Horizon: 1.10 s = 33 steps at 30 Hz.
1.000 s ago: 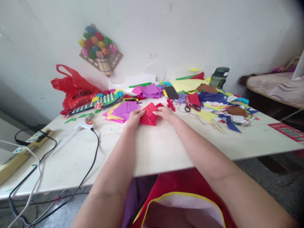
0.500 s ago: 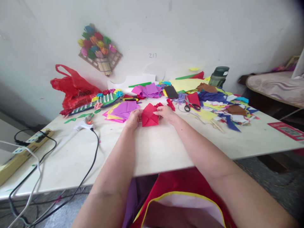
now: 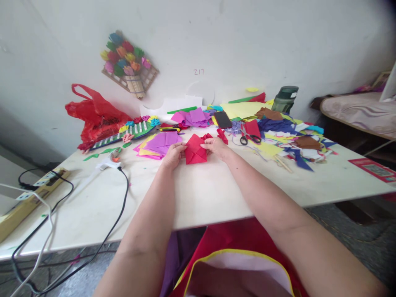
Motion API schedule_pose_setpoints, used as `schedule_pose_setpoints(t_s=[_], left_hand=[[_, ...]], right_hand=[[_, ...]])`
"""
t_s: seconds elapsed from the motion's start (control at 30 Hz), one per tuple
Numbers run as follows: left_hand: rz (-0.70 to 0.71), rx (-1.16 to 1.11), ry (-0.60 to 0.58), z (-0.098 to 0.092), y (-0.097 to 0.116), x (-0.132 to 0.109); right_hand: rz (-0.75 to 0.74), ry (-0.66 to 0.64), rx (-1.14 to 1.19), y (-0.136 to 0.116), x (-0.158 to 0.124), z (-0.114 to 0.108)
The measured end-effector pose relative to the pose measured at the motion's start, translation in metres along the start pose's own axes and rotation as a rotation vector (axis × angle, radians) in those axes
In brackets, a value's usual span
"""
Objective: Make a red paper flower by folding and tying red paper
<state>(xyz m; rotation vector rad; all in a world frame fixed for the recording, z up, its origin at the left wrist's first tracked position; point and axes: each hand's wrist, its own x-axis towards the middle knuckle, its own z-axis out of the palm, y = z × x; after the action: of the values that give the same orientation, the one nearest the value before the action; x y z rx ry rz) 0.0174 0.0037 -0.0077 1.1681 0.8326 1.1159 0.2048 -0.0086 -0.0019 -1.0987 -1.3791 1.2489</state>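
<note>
A folded red paper point(image 3: 195, 150) lies on the white table point(image 3: 204, 189) in front of me, creased into flaps. My left hand point(image 3: 173, 154) grips its left edge and my right hand point(image 3: 216, 146) pinches its upper right corner. A stack of purple, pink and yellow paper sheets point(image 3: 159, 144) lies just left of the red paper. Small red folded pieces point(image 3: 222, 135) sit beside my right hand.
Scissors point(image 3: 250, 138) and a heap of coloured paper scraps point(image 3: 291, 140) lie to the right. A glue gun point(image 3: 108, 163) with black cable, a power strip point(image 3: 40, 181), a red plastic bag point(image 3: 95, 115), a dark phone point(image 3: 222, 119) and a green bottle point(image 3: 286, 99) stand around.
The red paper has been folded from a loose slanted sheet into a tighter shape, and my left hand has shifted slightly along its left edge.
</note>
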Motion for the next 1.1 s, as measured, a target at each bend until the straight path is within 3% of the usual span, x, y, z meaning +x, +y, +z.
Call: schedule_pose_setpoints(t_s=[1.1], left_hand=[[0.07,-0.083,0.048,-0.0047,-0.003,0.0052]], right_hand=[[-0.094,-0.036,0.161,0.0042,0.0018,0.0046]])
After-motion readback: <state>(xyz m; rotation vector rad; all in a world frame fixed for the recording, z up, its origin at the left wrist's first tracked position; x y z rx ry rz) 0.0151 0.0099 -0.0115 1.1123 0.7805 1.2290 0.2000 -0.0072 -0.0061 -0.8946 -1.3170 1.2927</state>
